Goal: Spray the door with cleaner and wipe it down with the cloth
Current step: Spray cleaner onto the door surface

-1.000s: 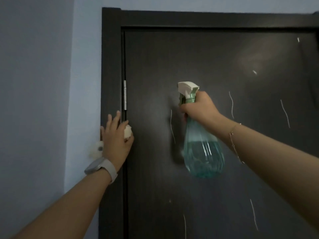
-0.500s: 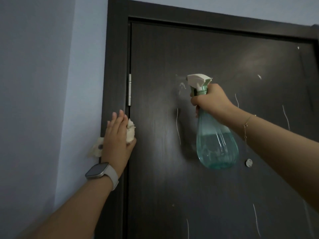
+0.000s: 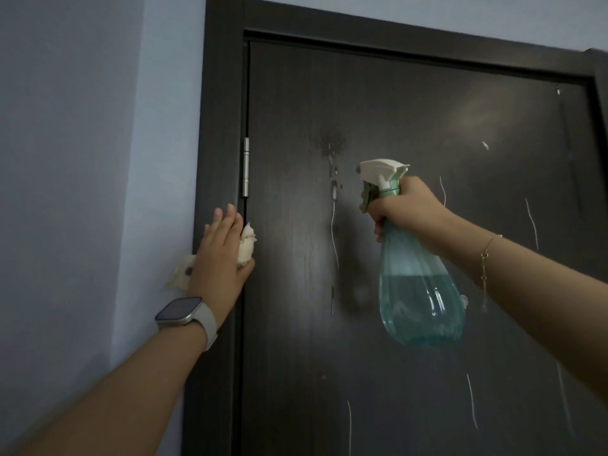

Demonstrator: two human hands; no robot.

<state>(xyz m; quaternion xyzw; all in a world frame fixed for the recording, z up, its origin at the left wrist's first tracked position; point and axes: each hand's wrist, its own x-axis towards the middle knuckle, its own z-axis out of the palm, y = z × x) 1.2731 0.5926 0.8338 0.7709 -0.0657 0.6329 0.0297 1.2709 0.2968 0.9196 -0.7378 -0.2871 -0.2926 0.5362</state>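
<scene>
Since the earlier frames the spray bottle (image 3: 418,281) has shifted right and a little higher across the door (image 3: 411,373), and a fresh wet patch (image 3: 332,143) now shows on the dark panel up and left of the nozzle, with drips running down from it.

From the head view, the right hand (image 3: 403,209) has its grip wrapped round the bottle's neck, fingers curled at the trigger under the white and green spray head (image 3: 383,172). The bottle hangs upright, long axis vertical, roughly half full of clear liquid, nozzle pointing left toward the hinge side. The left hand (image 3: 220,251) lies flat with straight fingers over the cloth (image 3: 245,246), pressing it against the seam between the door frame (image 3: 220,126) and the door, just below the hinge (image 3: 245,166). A crumpled end of the cloth pokes out right of the fingers and another end shows left of the palm, over the wall (image 3: 82,192).

The wet patch lies up and to the right of the cloth, between the two hands and above both, and the left hand is the nearer one. Wiping would likely mean sliding the cloth rightward and up along the panel; thin white streaks further right and lower look untouched, so the job appears only begun.
</scene>
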